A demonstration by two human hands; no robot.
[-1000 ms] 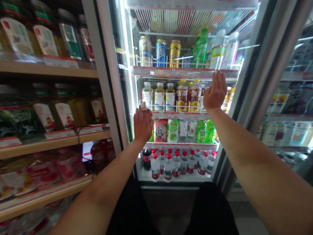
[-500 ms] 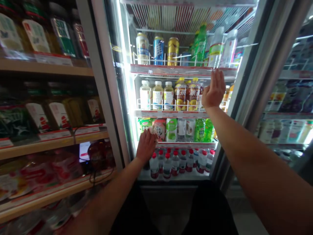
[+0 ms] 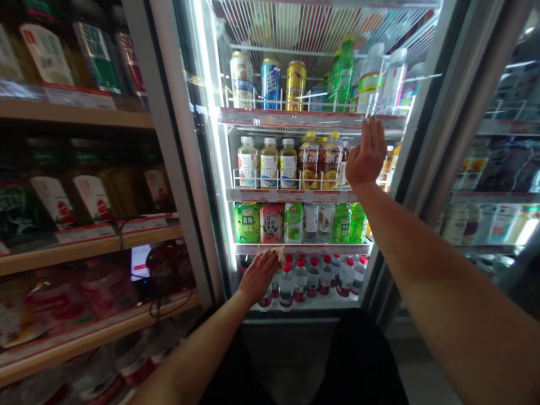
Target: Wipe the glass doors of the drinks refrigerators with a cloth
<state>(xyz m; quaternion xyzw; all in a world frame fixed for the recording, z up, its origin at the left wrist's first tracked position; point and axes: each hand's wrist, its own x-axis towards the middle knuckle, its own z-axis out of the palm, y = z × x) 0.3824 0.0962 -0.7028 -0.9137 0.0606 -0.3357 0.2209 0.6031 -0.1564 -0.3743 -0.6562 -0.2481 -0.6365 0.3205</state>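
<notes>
A lit drinks fridge stands in front of me, and reflections show on its glass door [image 3: 291, 125]. My left hand [image 3: 256, 277] is low on the glass, in front of the bottom row of red-capped water bottles [image 3: 300, 279]. Under its fingertips is a crumpled whitish cloth or tissue [image 3: 278, 254], pressed to the glass; its exact kind is unclear. Higher up at the right, my right hand [image 3: 368, 152] lies against the glass with fingers stretched upward and nothing visible in it. It partly hides the iced-tea bottles [image 3: 331, 160] on the second shelf.
To the left, wooden shelves [image 3: 84, 115] carry dark bottles and pink packs. A lit phone [image 3: 140, 262] and a black cable [image 3: 157, 309] are on them. A metal door frame [image 3: 458, 129] and another fridge section stand at the right. My knees [image 3: 358, 349] are close to the fridge base.
My left hand has moved down the glass with the cloth, from the green and red cartons to the level of the bottle caps. My right hand stays where it was.
</notes>
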